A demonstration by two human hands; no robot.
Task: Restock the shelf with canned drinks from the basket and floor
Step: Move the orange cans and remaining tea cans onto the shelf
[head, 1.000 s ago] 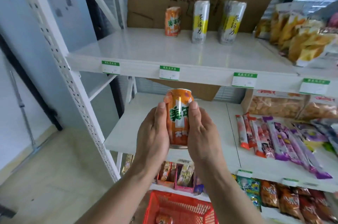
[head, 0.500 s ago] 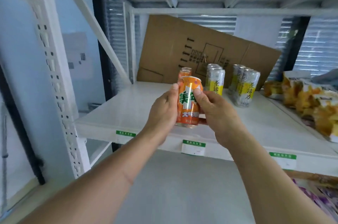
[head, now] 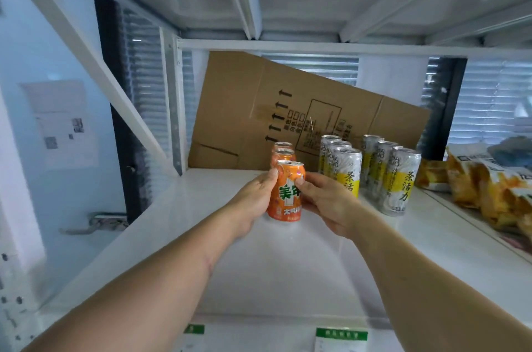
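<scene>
Now both hands, left hand (head: 253, 202) and right hand (head: 325, 205), grip the short orange drink can (head: 285, 193) mid-frame; a push could topple the two orange cans behind (head: 283, 153).

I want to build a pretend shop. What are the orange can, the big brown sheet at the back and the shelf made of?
Orange can: looks like thin metal, glossy print, silver rim on top.
Brown sheet: corrugated cardboard, matte, with fold creases and printed arrows.
Shelf: probably painted metal, smooth white with a soft sheen; the paint hides what is underneath.
</scene>
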